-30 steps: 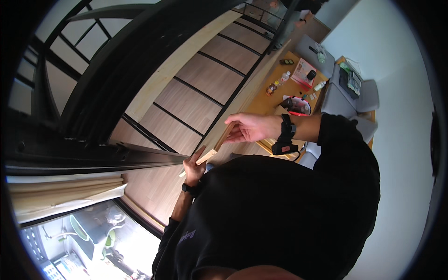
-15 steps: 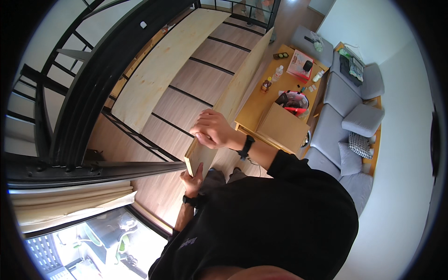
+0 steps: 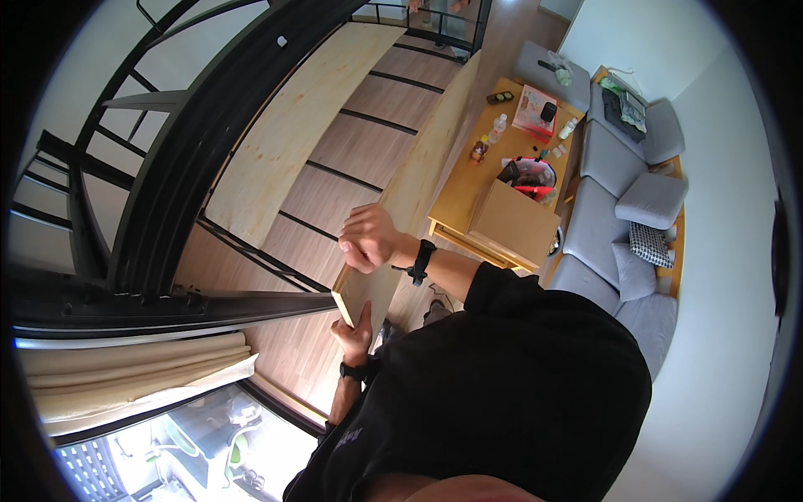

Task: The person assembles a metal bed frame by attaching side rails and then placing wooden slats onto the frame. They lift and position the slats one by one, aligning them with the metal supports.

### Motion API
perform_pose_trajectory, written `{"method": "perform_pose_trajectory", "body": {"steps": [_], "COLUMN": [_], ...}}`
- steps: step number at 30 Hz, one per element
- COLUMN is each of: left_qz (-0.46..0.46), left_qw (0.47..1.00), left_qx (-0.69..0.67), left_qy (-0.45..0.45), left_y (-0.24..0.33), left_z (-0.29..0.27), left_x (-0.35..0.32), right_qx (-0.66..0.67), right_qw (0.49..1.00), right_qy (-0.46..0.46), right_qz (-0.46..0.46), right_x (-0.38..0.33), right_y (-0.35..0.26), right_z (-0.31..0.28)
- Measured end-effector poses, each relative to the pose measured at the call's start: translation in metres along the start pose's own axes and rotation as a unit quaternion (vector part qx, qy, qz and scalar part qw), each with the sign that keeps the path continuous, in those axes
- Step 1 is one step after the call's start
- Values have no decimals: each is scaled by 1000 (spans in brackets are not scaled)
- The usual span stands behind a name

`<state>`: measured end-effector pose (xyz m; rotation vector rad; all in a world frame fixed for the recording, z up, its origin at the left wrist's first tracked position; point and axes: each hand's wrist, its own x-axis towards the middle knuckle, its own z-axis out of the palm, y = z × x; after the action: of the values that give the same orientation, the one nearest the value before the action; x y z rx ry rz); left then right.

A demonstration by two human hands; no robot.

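— Where's the plank point(image 3: 418, 176)?
— On edge above the black frame point(image 3: 167, 209), beside a flat board point(image 3: 293, 134), running away from the person.
— And the hands?
— Right hand point(image 3: 368, 238) curled over its top edge; left hand point(image 3: 355, 330) flat against the near end, fingers seemingly open.
— Below?
— A worktop point(image 3: 468, 180) with bottles, by a grey sofa point(image 3: 619, 192)
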<state>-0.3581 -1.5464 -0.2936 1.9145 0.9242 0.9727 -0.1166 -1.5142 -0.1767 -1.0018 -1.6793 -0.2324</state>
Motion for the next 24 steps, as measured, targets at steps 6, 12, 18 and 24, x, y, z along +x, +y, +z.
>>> {"method": "perform_pose_trajectory", "body": {"steps": [6,12,18,24], "left_qz": [-38,-47,-37,-53], "left_qw": [999,999,999,999], "left_qx": [11,-1,4,11], "left_qy": [-7,2,0,-7], "left_y": [-2,1,0,-6], "left_z": [-26,-24,-29,-30], "left_x": [-14,-15,-15,-20], "right_qx": [14,14,3,20], "right_qw": [1000,999,999,999], "right_qy": [-21,-40,-50,-47], "right_qz": [0,2,6,3], "right_x": [0,-2,0,0], "right_y": [-15,-12,-18,-18], "right_z": [21,24,23,27]}}
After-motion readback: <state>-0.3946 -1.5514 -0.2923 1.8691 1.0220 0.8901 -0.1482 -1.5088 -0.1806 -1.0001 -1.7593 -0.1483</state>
